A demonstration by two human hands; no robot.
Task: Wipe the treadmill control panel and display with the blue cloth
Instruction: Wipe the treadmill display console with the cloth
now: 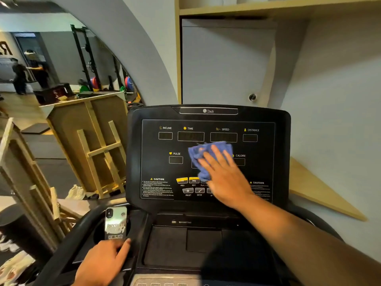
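Head view: right hand [223,178] flat, fingers straight and spread, pressing blue cloth [206,159] against control panel [208,159] centre, under TIME and SPEED windows. Left hand [104,262] at 7 o'clock, fingers curled round treadmill rail beside phone [115,222] (phone stands in holder, untouched). Wipe mid-course, likely; top display row, PULSE side at 9 o'clock, buttons at 6 o'clock probably left. Cloth bunched, creased, slightly blurred. Panel black, glossy, displays dark.
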